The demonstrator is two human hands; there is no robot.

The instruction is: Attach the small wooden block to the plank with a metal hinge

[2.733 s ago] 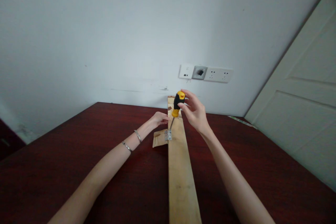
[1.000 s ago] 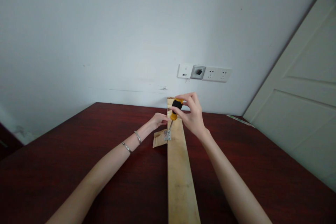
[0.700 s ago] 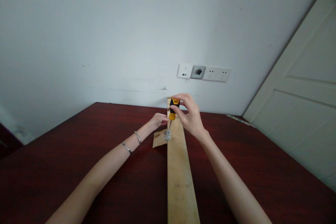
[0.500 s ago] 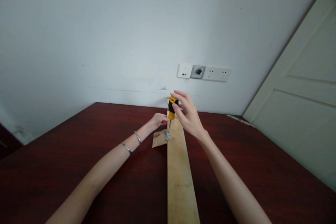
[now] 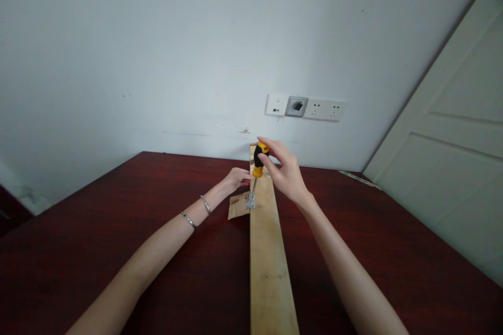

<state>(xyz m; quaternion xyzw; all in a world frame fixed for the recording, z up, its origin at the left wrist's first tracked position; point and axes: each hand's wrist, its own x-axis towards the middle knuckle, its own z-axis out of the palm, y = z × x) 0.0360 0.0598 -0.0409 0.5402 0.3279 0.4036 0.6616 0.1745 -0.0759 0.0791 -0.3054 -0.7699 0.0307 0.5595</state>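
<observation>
My right hand is closed around the yellow-and-black handle of a screwdriver, fingers near its top end. The screwdriver leans slightly, and its shaft runs down to a metal hinge. That hinge joins a long wooden board to a small wooden piece on the board's left. My left hand grips the left edge of the board just beyond the hinge; some of its fingertips are hidden. Two silver bracelets circle the left wrist and forearm.
The board lies lengthwise on a dark red tabletop, its far end close to a white wall. Wall sockets sit above the table's back edge. A pale panelled door stands on the right, with a thin strip near the back right corner.
The screwdriver handle has turned and tilted slightly to the right, and my right fingers have shifted around it. My left hand stays in place on the board.
</observation>
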